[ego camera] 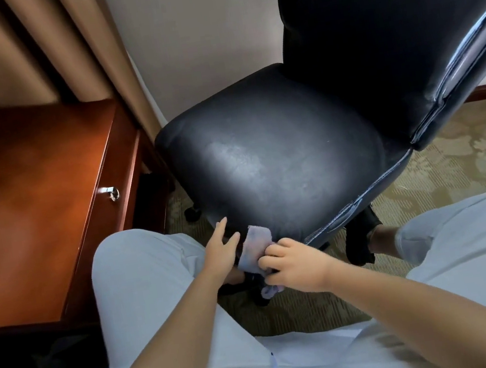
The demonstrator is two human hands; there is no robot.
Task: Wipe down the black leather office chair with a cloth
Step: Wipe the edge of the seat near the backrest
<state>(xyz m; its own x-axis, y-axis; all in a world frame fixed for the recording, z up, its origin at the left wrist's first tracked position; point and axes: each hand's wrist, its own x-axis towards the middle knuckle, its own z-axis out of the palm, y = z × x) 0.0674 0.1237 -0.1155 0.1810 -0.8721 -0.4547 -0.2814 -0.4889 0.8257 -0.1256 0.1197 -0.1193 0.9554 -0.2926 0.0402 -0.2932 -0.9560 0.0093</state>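
Observation:
The black leather office chair [278,152] stands in front of me, its seat facing me and its tall back rising at the upper right. A pale lilac cloth [256,245] lies against the seat's front edge. My right hand [293,266] grips the cloth, fingers curled round its lower part. My left hand [222,249] is just left of the cloth with straight fingers, fingertips touching the seat's front edge. The chair's base and castors are mostly hidden under the seat.
A reddish wooden desk [23,193] with a keyed drawer [111,193] stands close on the left. Brown curtains [32,48] hang behind it. My knees in light grey trousers [142,282] flank the chair. Patterned carpet [456,169] spreads to the right.

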